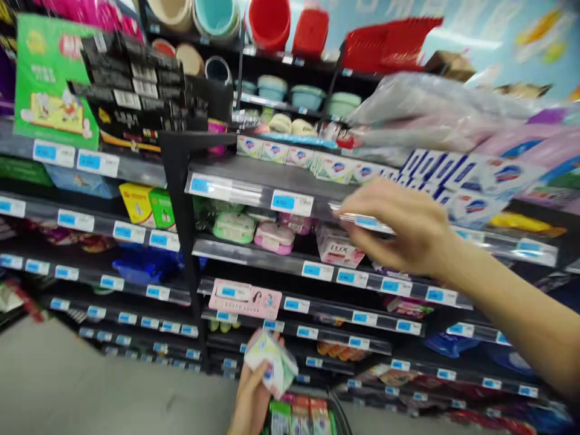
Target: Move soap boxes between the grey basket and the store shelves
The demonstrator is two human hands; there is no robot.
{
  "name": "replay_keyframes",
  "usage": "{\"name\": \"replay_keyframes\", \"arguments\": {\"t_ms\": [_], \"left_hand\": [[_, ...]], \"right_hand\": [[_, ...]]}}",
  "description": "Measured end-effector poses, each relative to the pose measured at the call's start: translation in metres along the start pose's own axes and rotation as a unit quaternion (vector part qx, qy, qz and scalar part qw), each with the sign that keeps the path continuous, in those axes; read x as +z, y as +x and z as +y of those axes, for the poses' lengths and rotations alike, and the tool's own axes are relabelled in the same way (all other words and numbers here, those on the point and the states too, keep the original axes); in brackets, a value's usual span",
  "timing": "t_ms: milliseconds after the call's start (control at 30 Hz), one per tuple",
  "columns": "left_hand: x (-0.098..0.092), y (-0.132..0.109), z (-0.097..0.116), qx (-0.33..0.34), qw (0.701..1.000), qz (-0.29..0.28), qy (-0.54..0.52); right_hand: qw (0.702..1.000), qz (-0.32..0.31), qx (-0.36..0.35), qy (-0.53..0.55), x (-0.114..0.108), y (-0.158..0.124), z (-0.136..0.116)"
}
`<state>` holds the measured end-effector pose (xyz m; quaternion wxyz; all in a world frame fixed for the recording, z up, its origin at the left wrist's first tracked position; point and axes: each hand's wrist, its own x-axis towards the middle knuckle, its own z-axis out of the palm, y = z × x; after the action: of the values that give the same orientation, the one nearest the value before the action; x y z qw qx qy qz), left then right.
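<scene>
My left hand (254, 393), low in the middle, is closed around a white and green soap box (272, 365) with a blue logo. Just below it, a basket (341, 411) with a dark rim holds several small colourful boxes. Raised at the right, my right hand (403, 226) is slightly blurred, its fingers bent and apart from the thumb. A price label (366, 221) on the shelf edge shows through that gap; whether the fingers touch it I cannot tell. Above this hand, a row of soap boxes (335, 168) lies along the upper shelf (254, 172).
Stacked blue-and-white soap packs (475, 208) stand right of the row. Lower down are a pink LUX pack (339, 246) and pink and green soap dishes (274, 237). A dark upright (179, 211) divides the shelving. Red bins (268, 24) and basins stand behind. Grey floor (113, 393) shows at lower left.
</scene>
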<state>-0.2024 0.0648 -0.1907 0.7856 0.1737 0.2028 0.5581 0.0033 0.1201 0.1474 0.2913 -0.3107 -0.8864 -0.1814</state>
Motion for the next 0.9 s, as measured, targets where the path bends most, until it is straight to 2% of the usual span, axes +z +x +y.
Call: {"name": "replay_keyframes", "arguments": {"t_ms": [67,133,233,300,333,367,400,433,467,500,533,567,600,633,667,700,733,767,833,867,900], "left_hand": [[0.012,-0.013,-0.007,0.01,0.999,0.017,-0.033],[0.031,-0.014,-0.01,0.028,0.998,0.004,-0.05],[0.055,-0.006,-0.01,0.078,0.996,-0.034,0.006],[0.062,0.0,-0.007,0.181,0.972,-0.061,0.133],[0.063,0.002,-0.005,0.264,0.936,-0.085,0.219],[0.063,0.004,-0.001,0.361,0.872,-0.116,0.309],[0.063,0.006,0.004,0.463,0.782,-0.15,0.39],[0.064,0.007,0.009,0.556,0.675,-0.179,0.45],[0.065,0.009,0.015,0.631,0.571,-0.199,0.486],[0.067,0.01,0.021,0.684,0.481,-0.211,0.506],[0.069,0.011,0.026,0.719,0.416,-0.216,0.514],[0.071,0.012,0.031,0.739,0.374,-0.22,0.516],[0.073,0.013,0.035,0.746,0.354,-0.222,0.517],[0.074,0.014,0.037,0.744,0.351,-0.229,0.521],[0.075,0.015,0.038,0.735,0.362,-0.236,0.523],[0.075,0.017,0.038,0.72,0.388,-0.242,0.523],[0.074,0.018,0.036,0.694,0.433,-0.244,0.521],[0.073,0.02,0.033,0.651,0.498,-0.242,0.519],[0.071,0.02,0.026,0.524,0.665,-0.211,0.488],[0.07,0.02,0.022,0.451,0.746,-0.184,0.454],[0.07,0.02,0.019,0.382,0.813,-0.155,0.412]], "right_hand": [[0.992,-0.098,0.003,0.074,0.022,-0.03,-0.034],[0.974,-0.191,0.02,0.118,0.046,-0.057,-0.055],[0.945,-0.292,0.059,0.133,0.073,-0.087,-0.058],[0.938,-0.313,0.084,0.125,0.08,-0.099,-0.048],[0.937,-0.315,0.09,0.123,0.081,-0.103,-0.043],[0.938,-0.312,0.087,0.121,0.081,-0.106,-0.038],[0.941,-0.307,0.078,0.116,0.08,-0.109,-0.035],[0.945,-0.302,0.061,0.107,0.08,-0.111,-0.033],[0.949,-0.299,0.038,0.091,0.08,-0.113,-0.032],[0.952,-0.297,0.01,0.072,0.081,-0.114,-0.031],[0.954,-0.293,-0.017,0.053,0.082,-0.116,-0.032],[0.956,-0.288,-0.039,0.036,0.082,-0.116,-0.033],[0.959,-0.277,-0.054,0.024,0.083,-0.116,-0.033],[0.962,-0.264,-0.063,0.017,0.082,-0.116,-0.034],[0.965,-0.252,-0.069,0.014,0.081,-0.114,-0.034],[0.967,-0.243,-0.074,0.019,0.078,-0.113,-0.034],[0.967,-0.239,-0.079,0.029,0.076,-0.111,-0.035],[0.966,-0.241,-0.081,0.05,0.073,-0.109,-0.035],[0.957,-0.263,-0.041,0.118,0.07,-0.106,-0.037],[0.949,-0.271,0.009,0.158,0.07,-0.105,-0.038],[0.938,-0.274,0.073,0.201,0.071,-0.105,-0.039]]}}
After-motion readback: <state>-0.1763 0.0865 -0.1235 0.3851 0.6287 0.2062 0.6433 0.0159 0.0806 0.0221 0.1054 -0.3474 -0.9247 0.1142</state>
